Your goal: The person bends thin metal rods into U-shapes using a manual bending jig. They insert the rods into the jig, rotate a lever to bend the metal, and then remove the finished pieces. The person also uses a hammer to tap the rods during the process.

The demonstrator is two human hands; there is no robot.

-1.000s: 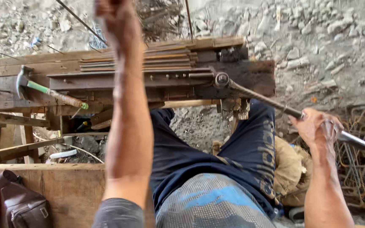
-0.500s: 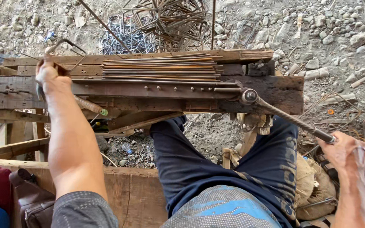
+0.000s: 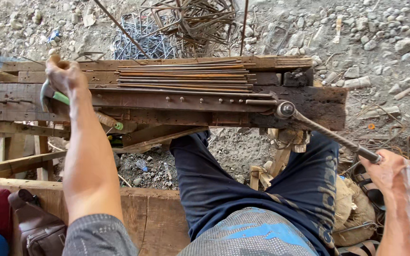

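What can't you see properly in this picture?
Head view:
- Hammer: the left hand covers most of its head and handle.
- Far end of the bending lever: hidden inside the right hand, then cut off by the right edge.
- Left ends of the rods: too small and crowded to count.
- Brown bag: cut off by the bottom edge.

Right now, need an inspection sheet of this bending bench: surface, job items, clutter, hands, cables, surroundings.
Surface: rough wooden bench with a steel strip and pegs along its front.
Job items: bundle of thin steel rods lying flat on the bench; long bending lever pivoted at the bench's right end; hammer with green handle at the left.
Clutter: brown bag at lower left; bent rebar pieces piled behind the bench.
Hands: left hand at the hammer, grip unclear; right hand closed on the lever.
Cables: nothing seen.
Surroundings: gravel ground.
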